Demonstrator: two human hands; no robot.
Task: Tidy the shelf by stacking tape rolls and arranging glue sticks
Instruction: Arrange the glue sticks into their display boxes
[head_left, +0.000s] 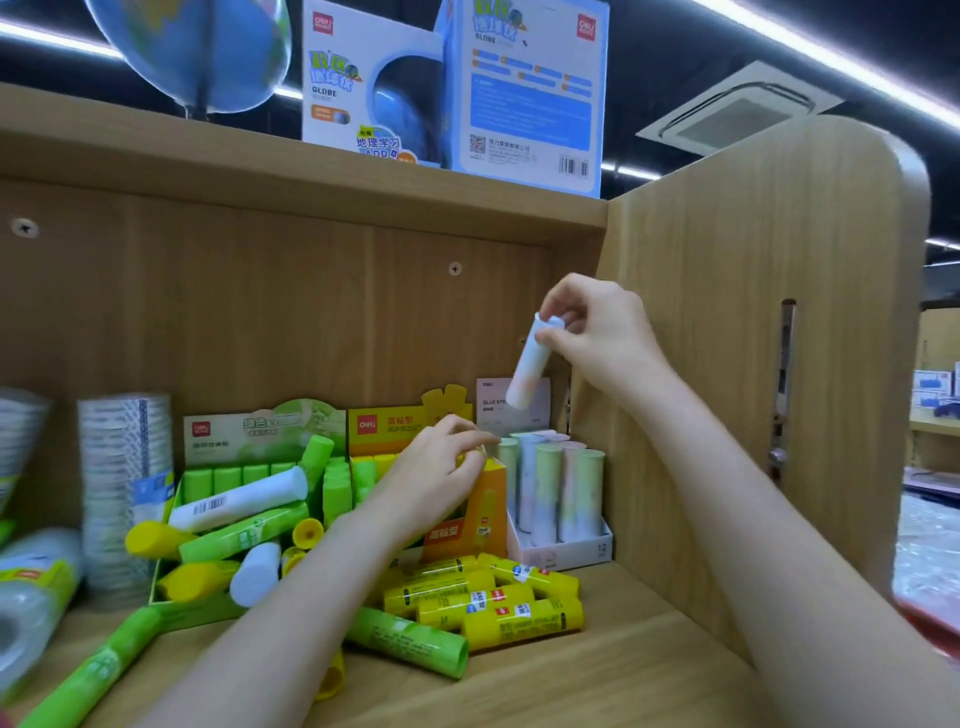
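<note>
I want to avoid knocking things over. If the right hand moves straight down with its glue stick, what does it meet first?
Probably the pastel glue sticks standing in the white display box, below the pastel stick in the right hand; depth is uncertain.

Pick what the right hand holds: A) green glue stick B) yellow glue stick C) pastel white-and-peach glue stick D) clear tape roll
C: the right hand pinches the top of a pastel white-and-peach glue stick, held above the white display box of matching pastel sticks.
</note>
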